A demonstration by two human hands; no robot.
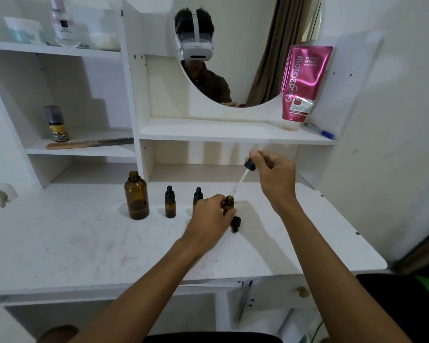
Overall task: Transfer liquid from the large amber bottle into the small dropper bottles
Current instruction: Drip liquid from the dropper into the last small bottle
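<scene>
Head cam looks down at the white surface [84, 243]. Left hand [209, 216] grips the small open dropper bottle [228, 204] standing on it. Right hand [275, 174] pinches a glass dropper [240, 179] by its black top, tip right at that bottle's mouth. Large amber bottle [136, 196] stands uncapped off to the left, a capped dropper bottle [170, 203] near it, and a loose black cap [235, 224] lies just beside the gripped bottle.

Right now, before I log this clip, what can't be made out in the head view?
All head view.
- Fill level of the open small bottle: left hand grips round it.
- Liquid in the pipette: glass too thin, blurred.
- Lower body of the capped bottle behind that hand.
</scene>
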